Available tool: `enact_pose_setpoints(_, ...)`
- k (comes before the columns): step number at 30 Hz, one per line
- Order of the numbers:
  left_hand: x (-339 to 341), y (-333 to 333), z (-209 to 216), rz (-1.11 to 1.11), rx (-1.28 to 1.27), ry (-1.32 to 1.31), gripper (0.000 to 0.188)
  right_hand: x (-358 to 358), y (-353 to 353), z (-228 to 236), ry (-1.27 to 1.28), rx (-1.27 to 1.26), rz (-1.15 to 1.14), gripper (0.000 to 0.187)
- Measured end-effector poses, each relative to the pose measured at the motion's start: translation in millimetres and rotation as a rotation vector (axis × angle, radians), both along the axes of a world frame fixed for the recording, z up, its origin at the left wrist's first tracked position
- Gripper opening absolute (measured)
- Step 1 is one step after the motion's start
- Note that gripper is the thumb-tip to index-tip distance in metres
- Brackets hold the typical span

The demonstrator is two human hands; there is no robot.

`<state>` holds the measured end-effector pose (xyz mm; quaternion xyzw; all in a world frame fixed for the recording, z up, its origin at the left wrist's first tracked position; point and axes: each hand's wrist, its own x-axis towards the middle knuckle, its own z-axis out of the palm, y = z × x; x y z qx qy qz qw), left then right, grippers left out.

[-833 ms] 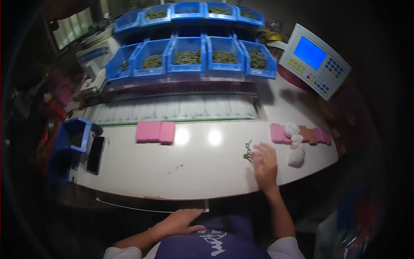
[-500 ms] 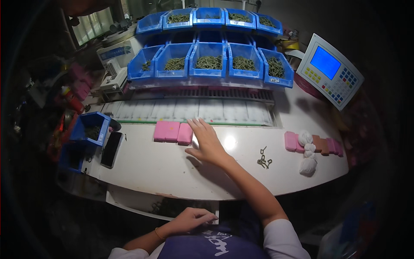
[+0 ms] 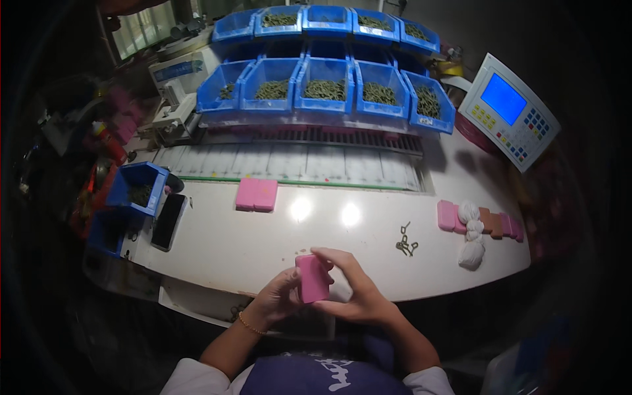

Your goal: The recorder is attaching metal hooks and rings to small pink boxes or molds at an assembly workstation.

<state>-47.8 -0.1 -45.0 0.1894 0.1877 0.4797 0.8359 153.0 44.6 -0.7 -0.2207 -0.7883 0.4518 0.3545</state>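
Note:
Above the table's front edge, a pink rectangular block (image 3: 312,279) is held upright between my two hands. My left hand (image 3: 278,296) is closed on its left side, the thumb against the face. My right hand (image 3: 359,289) reaches round it from the right, with the index finger by the top edge and the thumb by the bottom; its other fingers are partly hidden behind the block. Farther back on the white table (image 3: 224,240) lie two similar pink blocks (image 3: 257,194), side by side and touching.
Blue bins (image 3: 324,89) of small greenish pieces stand in two tiers at the back. A keypad console (image 3: 510,112) is at right, near a white cloth bundle (image 3: 471,253) and a row of pink and brown blocks (image 3: 487,220). Loose greenish links (image 3: 406,245) lie right of centre; a phone (image 3: 170,222) at left.
My right hand has drawn back from the row of pink blocks with one of them. My left hand has risen from my lap, and both hands now hold that block.

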Motion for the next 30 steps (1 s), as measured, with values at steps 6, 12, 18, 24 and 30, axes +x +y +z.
enact_pose_setpoints(6,13,12,17,-0.112,0.066,0.254,0.071,17,-11,-7,0.438,-0.791,0.007,0.063)
enact_pose_setpoints(12,19,4,2,-0.15,0.09,0.256,0.065,14,-15,-25,0.396,-0.804,-0.084,0.031)
enact_pose_setpoints(18,23,1,3,-0.211,0.071,0.272,0.058,11,-17,-36,0.455,-0.654,-0.153,0.02)
enact_pose_setpoints(24,35,5,18,0.179,0.632,0.956,0.053,10,-20,-26,0.371,-0.67,-0.294,0.042)
enact_pose_setpoints(30,41,-1,20,0.382,0.798,1.143,0.052,17,-35,-20,0.251,-0.791,-0.115,0.059)
